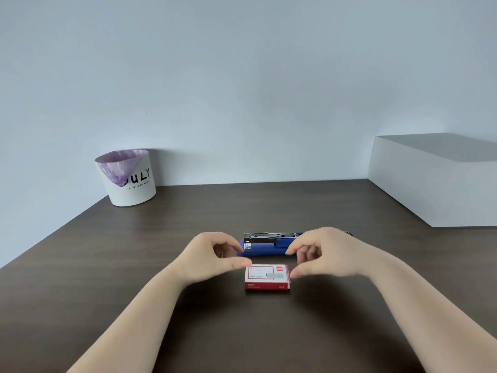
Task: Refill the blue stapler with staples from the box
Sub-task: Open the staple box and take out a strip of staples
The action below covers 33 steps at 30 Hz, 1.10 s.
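Observation:
A small red and white staple box [267, 277] lies flat on the dark wooden table [134, 265], near the middle. Just behind it lies the blue stapler [269, 247], its metal staple channel exposed along the top. My left hand [212, 255] hovers at the box's left end, thumb tip close to its top left corner, fingers curled and apart. My right hand [320, 251] hovers at the box's right end in the same pinch-like pose, partly covering the stapler's right end. Neither hand holds anything.
A white bin [129, 181] with a purple liner stands at the table's back left corner. A large white box [435, 181] sits at the back right. A pale wall runs behind the table.

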Available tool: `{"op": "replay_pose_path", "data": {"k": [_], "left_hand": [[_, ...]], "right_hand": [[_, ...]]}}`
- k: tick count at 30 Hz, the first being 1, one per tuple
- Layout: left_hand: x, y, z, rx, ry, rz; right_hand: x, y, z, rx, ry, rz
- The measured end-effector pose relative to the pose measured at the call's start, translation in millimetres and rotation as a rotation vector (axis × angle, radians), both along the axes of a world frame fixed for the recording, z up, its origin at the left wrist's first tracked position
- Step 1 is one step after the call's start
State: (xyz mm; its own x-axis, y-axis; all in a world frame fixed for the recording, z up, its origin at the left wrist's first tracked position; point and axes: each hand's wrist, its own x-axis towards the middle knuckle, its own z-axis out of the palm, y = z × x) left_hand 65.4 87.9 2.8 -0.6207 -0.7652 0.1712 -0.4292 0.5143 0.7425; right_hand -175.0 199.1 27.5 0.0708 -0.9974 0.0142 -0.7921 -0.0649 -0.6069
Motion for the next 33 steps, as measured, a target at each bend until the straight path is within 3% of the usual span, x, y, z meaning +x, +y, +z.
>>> {"op": "replay_pose_path", "data": {"k": [6, 25, 33], "left_hand": [[-11.3, 11.8, 1.6, 0.008, -0.264, -0.216], [-4.8, 5.5, 3.2, -0.036, -0.041, -0.106], [-0.2, 6.6, 11.1, 0.032, 0.122, -0.115]], "right_hand": [[5.8, -2.9, -6.8, 0.059, 0.156, 0.075], [-3.7, -3.4, -13.2, -0.022, -0.093, -0.020], [-16.8, -1.9, -14.3, -0.031, -0.013, -0.050]]}}
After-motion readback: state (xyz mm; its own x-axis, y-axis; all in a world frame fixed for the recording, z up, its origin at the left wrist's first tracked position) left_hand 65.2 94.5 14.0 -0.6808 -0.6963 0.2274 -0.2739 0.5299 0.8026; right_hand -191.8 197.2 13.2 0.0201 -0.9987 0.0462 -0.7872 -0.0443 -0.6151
